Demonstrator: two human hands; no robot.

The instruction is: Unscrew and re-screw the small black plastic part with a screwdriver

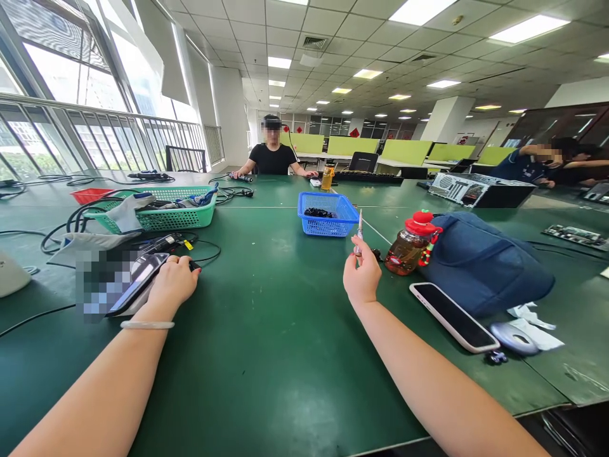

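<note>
My right hand is raised over the table, fingers pinched round a slim, pale, pen-like stick that points upward. Its exact kind is too small to tell. Behind the stick's tip stands a blue plastic basket with dark items inside. At the left, my left hand lies palm down, fingers curled, against the right side of a tilted device with a screen, partly blurred. A small dark thing shows at its fingertips; what the fingers grip is mostly hidden.
A green basket with gloves and cables lies beyond my left hand. On the right are a red-lidded jar, a navy bag, a phone and a computer case. A person sits across the table.
</note>
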